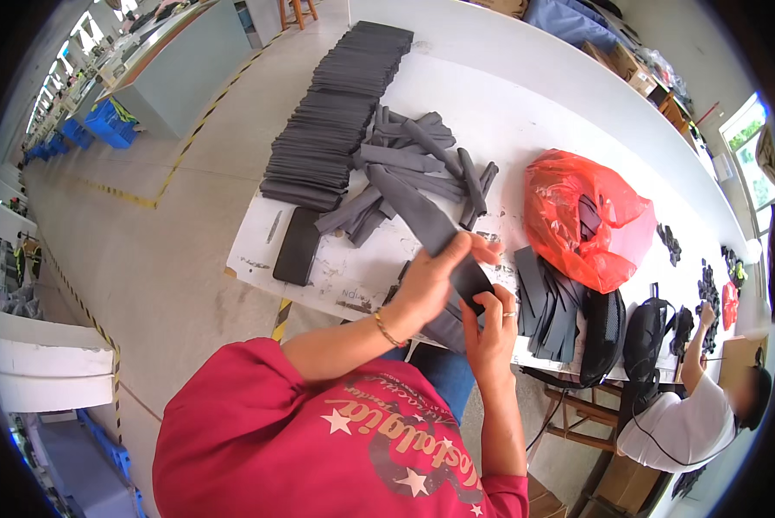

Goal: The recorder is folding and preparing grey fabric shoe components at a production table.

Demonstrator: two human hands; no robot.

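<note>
Both hands hold a long dark grey fabric strip point(418, 211) slanting up and left above the white table. My left hand point(426, 281) grips it around its lower middle, thumb on top. My right hand point(491, 332), wearing a ring, pinches its lower end. Beyond the strip lies a loose pile of rolled or folded grey strips point(400, 158). To the left of it, a long row of tightly stacked grey strips point(336, 112) runs toward the far edge. A flat black rectangular piece point(297, 246) lies at the row's near end.
A red plastic bag point(577, 216) with dark pieces inside stands on the table point(482, 112). Flat grey strips point(550, 302) and black bags point(646, 328) lie nearer. A co-worker in white point(685, 427) sits to the right, by a wooden stool point(582, 419).
</note>
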